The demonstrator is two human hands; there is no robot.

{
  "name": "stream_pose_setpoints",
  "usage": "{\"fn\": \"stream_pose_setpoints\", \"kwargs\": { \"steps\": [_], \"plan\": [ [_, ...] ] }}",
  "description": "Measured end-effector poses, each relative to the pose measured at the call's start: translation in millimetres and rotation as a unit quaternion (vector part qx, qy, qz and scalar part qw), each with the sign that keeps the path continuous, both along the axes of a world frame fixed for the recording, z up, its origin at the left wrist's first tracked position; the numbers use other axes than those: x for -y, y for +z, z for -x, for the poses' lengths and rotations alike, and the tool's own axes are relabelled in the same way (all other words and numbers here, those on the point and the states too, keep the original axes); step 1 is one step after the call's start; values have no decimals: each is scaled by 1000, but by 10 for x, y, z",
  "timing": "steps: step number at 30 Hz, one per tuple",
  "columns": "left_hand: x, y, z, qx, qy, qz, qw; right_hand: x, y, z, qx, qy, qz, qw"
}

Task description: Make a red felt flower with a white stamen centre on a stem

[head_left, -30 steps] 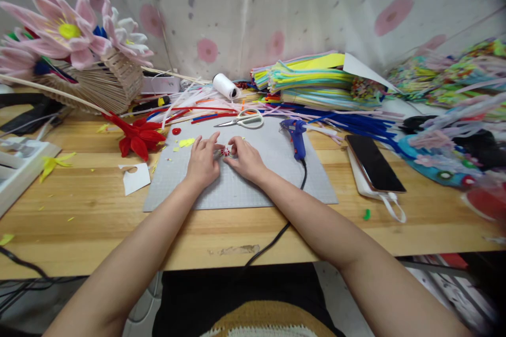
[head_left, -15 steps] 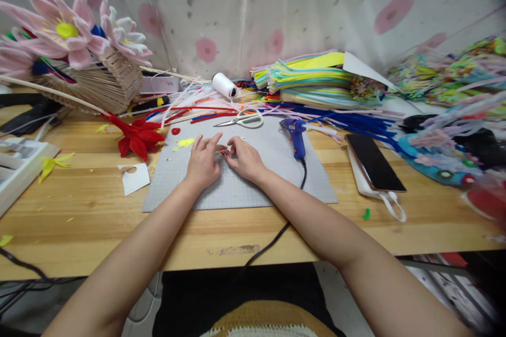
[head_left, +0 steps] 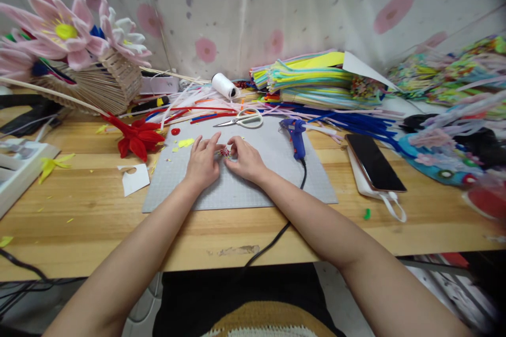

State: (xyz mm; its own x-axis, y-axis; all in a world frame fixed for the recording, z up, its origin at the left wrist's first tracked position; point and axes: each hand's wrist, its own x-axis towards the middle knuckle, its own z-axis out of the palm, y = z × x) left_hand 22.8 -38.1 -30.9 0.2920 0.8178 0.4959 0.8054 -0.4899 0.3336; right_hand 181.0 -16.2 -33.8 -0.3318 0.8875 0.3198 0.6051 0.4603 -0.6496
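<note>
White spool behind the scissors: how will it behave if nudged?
Likely to roll: the white spool is round and lies on its side. The loose strips in front of it might check that roll, or shift along with it.

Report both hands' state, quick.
Left hand: fingers partly spread beside the small red-and-white piece; whether it grips cannot be told.
Right hand: closed, thumb and fingers holding that piece.
</note>
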Motion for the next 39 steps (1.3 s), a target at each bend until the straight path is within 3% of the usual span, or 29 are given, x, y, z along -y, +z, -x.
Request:
{"fn": "stream_pose_setpoints", "kwargs": {
  "steps": [4, 10, 16, 39],
  "plan": [
    [-45, -7, 8, 93, 41, 5, 995, -67, -18, -22, -96, -13, 23, 995],
    [-225, -76, 13, 249, 127, 68, 958, -277, -65, -21, -220, -3, 126, 967],
    [-260, -90, -14, 236, 149, 86, 957, -270, -76, 36, -189, 26, 116, 975],
    [-229, -59, -61, 179, 153, 89, 968, -239, -73, 97, -143, -25, 110, 983]
  ]
}}
